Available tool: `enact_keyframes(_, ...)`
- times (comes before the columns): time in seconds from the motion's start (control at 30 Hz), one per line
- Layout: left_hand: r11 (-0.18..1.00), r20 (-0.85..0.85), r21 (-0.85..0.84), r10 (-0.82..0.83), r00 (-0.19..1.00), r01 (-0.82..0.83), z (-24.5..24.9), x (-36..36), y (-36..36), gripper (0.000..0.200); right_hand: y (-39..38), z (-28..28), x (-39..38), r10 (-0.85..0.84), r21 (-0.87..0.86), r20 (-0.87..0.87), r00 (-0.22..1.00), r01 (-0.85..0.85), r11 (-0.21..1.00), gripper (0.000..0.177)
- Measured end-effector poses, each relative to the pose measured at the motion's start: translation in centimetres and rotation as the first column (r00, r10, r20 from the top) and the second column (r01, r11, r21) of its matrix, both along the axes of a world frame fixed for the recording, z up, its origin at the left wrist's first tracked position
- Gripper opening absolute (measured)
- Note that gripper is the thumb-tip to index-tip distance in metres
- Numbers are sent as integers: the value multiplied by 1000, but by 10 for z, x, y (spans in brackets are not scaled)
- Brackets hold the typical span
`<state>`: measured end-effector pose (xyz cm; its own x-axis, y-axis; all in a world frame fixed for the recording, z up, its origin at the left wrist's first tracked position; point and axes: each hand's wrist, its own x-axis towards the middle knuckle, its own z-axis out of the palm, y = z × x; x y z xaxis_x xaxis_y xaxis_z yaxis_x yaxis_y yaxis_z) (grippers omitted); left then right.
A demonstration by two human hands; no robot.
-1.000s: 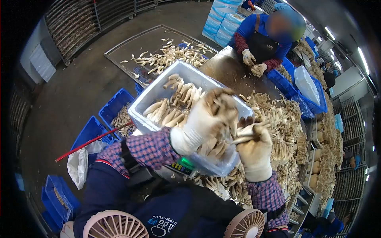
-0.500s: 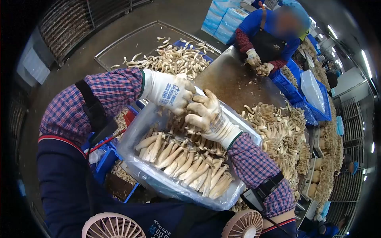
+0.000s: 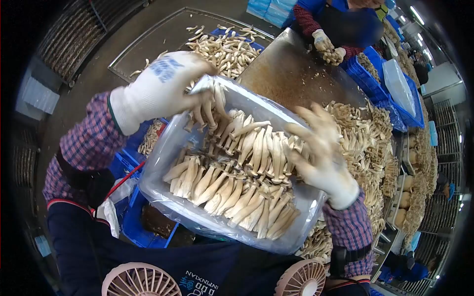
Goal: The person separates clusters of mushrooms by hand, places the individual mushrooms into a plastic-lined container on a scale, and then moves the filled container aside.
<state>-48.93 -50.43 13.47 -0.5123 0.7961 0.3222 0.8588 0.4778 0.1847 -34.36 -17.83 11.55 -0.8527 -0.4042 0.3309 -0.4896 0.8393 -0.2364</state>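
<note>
A bin (image 3: pixel 165 143) lined with clear plastic stands in front of me, with long pale mushrooms (image 3: pixel 232 197) laid side by side in rows. At its far left corner, my left hand (image 3: pixel 160 81), in a white knit glove, curls its fingers and thumb around a few mushrooms (image 3: pixel 211 109); their stems point down into the bin. My right hand (image 3: pixel 323 155), gloved too and blurred by motion, is over the bin's right side with fingers spread. It holds nothing and overlaps the end of the upper row.
Loose mushrooms (image 3: pixel 224 52) lie heaped beyond the bin, and a large pile (image 3: pixel 363 153) is to the right. Across the metal table (image 3: pixel 281 81), a gloved person handles mushrooms. Blue crates (image 3: pixel 412 106) stand at the right; another blue crate (image 3: pixel 140 222) is below left.
My hands, together over the far side of the bin before, have parted: the left moved left, the right moved right and opened. The upper mushroom row now shows. The view has shifted slightly.
</note>
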Motion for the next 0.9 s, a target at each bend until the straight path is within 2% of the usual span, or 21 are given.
enact_keyframes(0.03,1000,-5,-2,-7,1000,7,-10,5,0,44,16,5,17,-106,-40,14,994,107,994,41)
enact_keyframes(0.1,943,94,-115,324,941,-313,-26,17,1,46,61,-9,54,-253,-144,12,967,252,957,43)
enact_keyframes(0.13,932,199,-180,348,916,-315,-21,25,15,52,78,-12,76,-341,-214,74,937,349,912,44)
enact_keyframes(0.17,905,217,-283,384,897,-319,-26,31,27,58,92,-16,99,-419,-275,144,897,443,853,46)
enact_keyframes(0.23,929,-124,-62,356,926,-366,-69,43,41,57,114,-30,152,-578,-422,252,776,626,656,50)
enact_keyframes(0.27,939,-236,52,341,910,-339,-81,43,50,51,122,-40,178,-612,-495,301,731,669,555,49)
enact_keyframes(0.3,944,-236,50,328,915,-326,-77,45,56,51,126,-46,204,-636,-561,355,685,701,441,48)
enact_keyframes(0.33,946,-91,-45,317,944,-322,-69,48,60,48,125,-49,229,-644,-565,356,677,705,428,48)
enact_keyframes(0.37,943,56,-140,312,948,-302,-63,50,65,45,124,-51,254,-686,-556,392,613,752,354,45)
enact_keyframes(0.4,951,120,-110,303,945,-290,-63,55,68,42,122,-55,283,-721,-543,427,545,792,277,42)
enact_keyframes(0.43,954,116,-115,290,950,-277,-71,55,67,42,139,-82,323,-798,-383,315,513,838,387,35)
enact_keyframes(0.5,980,163,-75,197,967,-187,-100,52,57,40,155,-112,392,-806,50,47,590,804,592,32)
enact_keyframes(0.57,979,114,-125,178,978,-163,-101,47,54,41,138,-124,424,-868,-39,184,461,886,463,29)
enact_keyframes(0.63,954,169,-285,145,975,-92,-89,40,56,45,128,-139,451,-858,-138,238,455,890,434,30)
enact_keyframes(0.67,858,269,-491,315,910,-152,-75,35,61,50,124,-145,463,-854,-234,329,403,911,340,31)
enact_keyframes(0.7,814,176,-562,293,940,-148,-66,28,62,53,120,-150,473,-834,-317,420,359,919,236,31)
enact_keyframes(0.73,783,365,-605,431,825,-142,-30,31,72,52,124,-155,486,-800,-313,465,379,916,252,33)
enact_keyframes(0.77,754,518,-644,553,652,-128,1,34,83,51,128,-162,499,-794,-320,472,384,913,251,33)
enact_keyframes(0.83,862,355,-493,322,878,-117,-19,1,58,45,133,-175,514,-647,-582,672,361,798,-159,33)
enact_keyframes(0.87,876,278,-452,318,907,-169,-12,1,57,41,132,-173,518,-694,-509,639,332,859,-58,35)
enact_keyframes(0.9,873,266,-455,322,909,-176,-10,5,55,41,128,-173,517,-673,-594,651,351,788,-164,38)
